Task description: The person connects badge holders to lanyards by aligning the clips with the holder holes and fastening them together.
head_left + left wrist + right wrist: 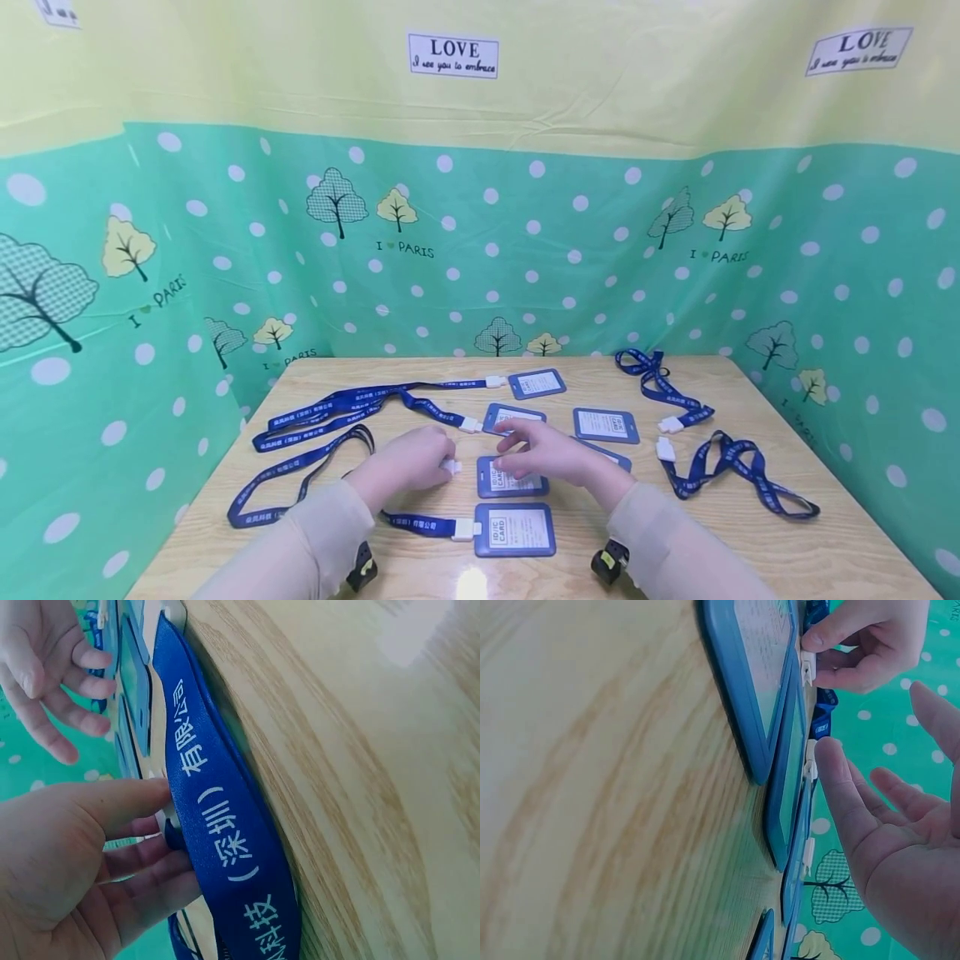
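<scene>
My left hand (408, 467) pinches the white plastic clip (452, 467) of a blue lanyard between thumb and fingers, just left of a blue ID card holder (491, 483). The clip (808, 669) also shows in the right wrist view. Over that card holder hovers my right hand (551, 450), fingers spread and holding nothing. In front, another card holder (516, 548) lies with its slot end at the white clip (463, 528) of a second lanyard. That lanyard's strap (217, 802) runs close beside the left hand's fingertips in the left wrist view.
Behind, two more lanyards (367, 393) stretch left from card holders (537, 383). One card holder (606, 425) lies right of centre, and another (611, 454) is partly hidden by my right hand. Two crumpled lanyards (731, 458) lie at the right. A patterned curtain (480, 250) encloses the wooden table (787, 550).
</scene>
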Available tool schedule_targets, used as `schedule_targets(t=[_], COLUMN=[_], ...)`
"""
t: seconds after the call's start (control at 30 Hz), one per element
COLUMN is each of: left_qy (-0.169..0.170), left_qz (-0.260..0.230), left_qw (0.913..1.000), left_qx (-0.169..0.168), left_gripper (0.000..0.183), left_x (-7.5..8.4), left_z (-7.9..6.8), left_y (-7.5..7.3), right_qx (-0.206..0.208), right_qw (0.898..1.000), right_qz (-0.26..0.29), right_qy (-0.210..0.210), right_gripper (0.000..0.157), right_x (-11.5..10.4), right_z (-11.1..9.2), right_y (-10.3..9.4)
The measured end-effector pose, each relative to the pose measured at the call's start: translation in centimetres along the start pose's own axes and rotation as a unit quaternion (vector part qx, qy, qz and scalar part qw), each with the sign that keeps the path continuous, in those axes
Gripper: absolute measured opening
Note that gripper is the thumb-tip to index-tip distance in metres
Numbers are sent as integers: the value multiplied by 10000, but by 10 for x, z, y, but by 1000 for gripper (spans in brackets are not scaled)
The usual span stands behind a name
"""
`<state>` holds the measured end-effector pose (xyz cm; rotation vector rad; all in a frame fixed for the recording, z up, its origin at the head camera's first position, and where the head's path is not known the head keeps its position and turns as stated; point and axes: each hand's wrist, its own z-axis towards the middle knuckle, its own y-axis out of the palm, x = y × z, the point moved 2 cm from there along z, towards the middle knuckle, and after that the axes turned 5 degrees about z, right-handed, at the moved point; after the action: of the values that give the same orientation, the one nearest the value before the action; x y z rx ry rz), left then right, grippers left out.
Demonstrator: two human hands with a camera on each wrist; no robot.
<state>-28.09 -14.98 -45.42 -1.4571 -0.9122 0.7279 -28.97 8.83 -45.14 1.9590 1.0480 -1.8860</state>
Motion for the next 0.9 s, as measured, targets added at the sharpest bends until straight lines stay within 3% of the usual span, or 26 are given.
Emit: schedule_targets(t=[0.47, 0.73, 0.9], left_qy=[-46, -96, -99], left_qz=[-108, -146, -135], left_qw=[9999, 9998, 9999], left_qx=[-21, -3, -8], left_gripper=[9, 9, 19], left_x=[2, 2, 2], left_z=[-3, -5, -5], left_y=[1, 1, 1], right_qx=[46, 183, 426], right_qw=[9999, 9975, 9933], right_qz=[-161, -676, -1065], right_qy=[-10, -104, -105], right_gripper=[67, 66, 67], right_x=[-2, -7, -11], right_z=[-1, -4, -8], right_y=[2, -4, -12])
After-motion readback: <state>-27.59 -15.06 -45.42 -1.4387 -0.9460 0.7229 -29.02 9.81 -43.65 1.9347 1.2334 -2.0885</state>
